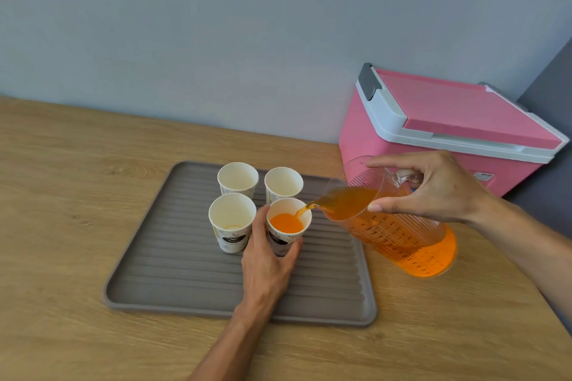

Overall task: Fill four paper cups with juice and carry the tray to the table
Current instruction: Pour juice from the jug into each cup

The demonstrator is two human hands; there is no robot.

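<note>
Four white paper cups stand close together on a grey ribbed tray (173,281). My left hand (266,260) grips the front right cup (289,223), which holds orange juice. My right hand (433,187) holds a clear measuring jug (399,232) by its handle, tilted left, and a thin stream of orange juice runs from its spout into that cup. The front left cup (232,219) has only a trace at its bottom. The back left cup (237,179) and back right cup (283,183) look empty.
The tray lies on a wooden counter (62,195) against a grey wall. A pink cooler box (445,130) with a white-rimmed lid stands at the back right, just behind the jug.
</note>
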